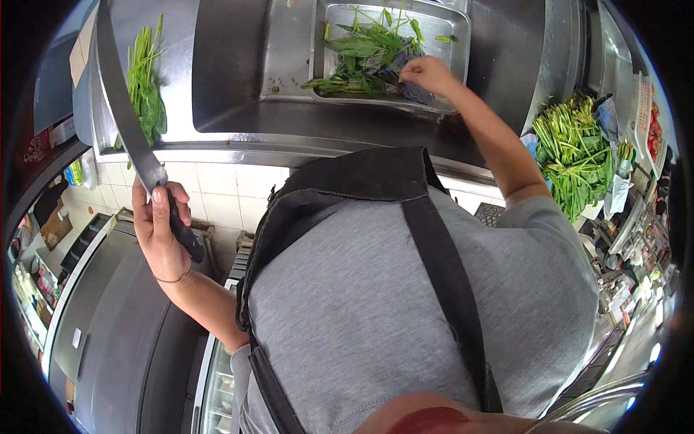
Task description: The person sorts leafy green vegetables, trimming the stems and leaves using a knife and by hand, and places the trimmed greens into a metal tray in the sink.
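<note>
My left hand [155, 220] is wrapped round the black handle of a large knife [123, 98], its long broad blade pointing up and away from me. Past the blade, a bunch of leafy green stems [146, 90] lies on the steel counter. My right hand [428, 74] is closed, fingers curled together, over the right side of a metal tray [463, 43]. What its fingers hold, if anything, is hidden. Loose green leaves and cut stems [361, 54] lie in the tray, with a dark, crumpled piece of material [416, 92] just below my right hand.
The tray rests over a steel sink [228, 72]. To the right sits a big pile of leafy greens [575, 155], partly wrapped in paper, near a white basket [642, 108] with red items. A grey rounded appliance [116, 318] stands at the lower left. White tiles [217, 189] run below the counter.
</note>
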Demonstrator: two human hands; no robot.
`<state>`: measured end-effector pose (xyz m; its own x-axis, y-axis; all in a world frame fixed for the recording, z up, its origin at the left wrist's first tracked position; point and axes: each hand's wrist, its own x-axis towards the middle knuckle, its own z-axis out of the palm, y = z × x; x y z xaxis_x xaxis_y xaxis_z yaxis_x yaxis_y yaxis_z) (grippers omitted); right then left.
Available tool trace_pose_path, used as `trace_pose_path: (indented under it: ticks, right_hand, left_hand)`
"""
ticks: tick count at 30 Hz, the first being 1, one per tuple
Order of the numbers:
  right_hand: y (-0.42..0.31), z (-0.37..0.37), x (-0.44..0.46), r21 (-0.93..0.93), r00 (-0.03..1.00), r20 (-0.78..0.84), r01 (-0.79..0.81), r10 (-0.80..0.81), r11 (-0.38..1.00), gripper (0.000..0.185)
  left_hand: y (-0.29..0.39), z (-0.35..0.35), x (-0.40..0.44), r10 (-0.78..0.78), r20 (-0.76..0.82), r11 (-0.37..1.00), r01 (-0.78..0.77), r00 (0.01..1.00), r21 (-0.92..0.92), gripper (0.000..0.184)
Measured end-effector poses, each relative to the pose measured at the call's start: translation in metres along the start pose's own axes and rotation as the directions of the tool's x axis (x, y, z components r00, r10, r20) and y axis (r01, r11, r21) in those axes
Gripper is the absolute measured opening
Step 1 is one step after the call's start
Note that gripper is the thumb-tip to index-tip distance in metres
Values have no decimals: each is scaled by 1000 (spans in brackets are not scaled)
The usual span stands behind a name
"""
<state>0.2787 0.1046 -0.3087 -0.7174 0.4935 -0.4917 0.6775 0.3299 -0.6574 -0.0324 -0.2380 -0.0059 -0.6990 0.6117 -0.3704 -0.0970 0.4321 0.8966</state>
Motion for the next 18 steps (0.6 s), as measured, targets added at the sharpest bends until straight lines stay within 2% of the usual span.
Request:
trace_pose_path:
  ticks: [3,6,8,10,12,13,15,16,17,18]
  right_hand:
    - [-18,-43,-21,-314,976,-73,-217,204,924,27]
    - [-33,-33,-12,-617,985,-167,-139,44,775,39]
    - [-31,-2,15,-575,973,-175,25,-153,818,44]
    - [-48,21,48,-532,991,-106,15,-84,847,41]
    - [-39,45,69,-580,980,-177,-30,-90,814,36]
    - [-38,49,78,-602,972,-213,-53,-96,796,34]
    - [-28,33,90,-269,962,-270,-109,34,957,30]
    - [-21,25,94,-94,958,-268,-133,104,987,28]
    - [-5,23,95,32,917,-400,26,-11,999,22]
    - [-4,13,88,223,943,-323,-1,75,975,23]
  left_hand:
    - [-2,6,2,4,-1,1000,-4,1000,8,32]
    - [-5,6,6,21,39,999,-20,999,-25,45]
    - [-7,7,8,0,27,1000,1,1000,-25,48]
    - [-7,8,8,-11,15,999,12,1000,-33,51]
    - [-5,10,7,-12,14,999,13,1000,-46,54]
    - [-4,11,5,-1,19,1000,2,1000,-25,47]
    - [-2,9,0,15,32,1000,-16,999,18,35]
    - [-6,4,-2,-1,14,1000,1,1000,12,35]
    - [-8,0,-2,-13,5,1000,13,1000,7,34]
    - [-10,-2,-2,-21,-2,1000,21,1000,0,34]
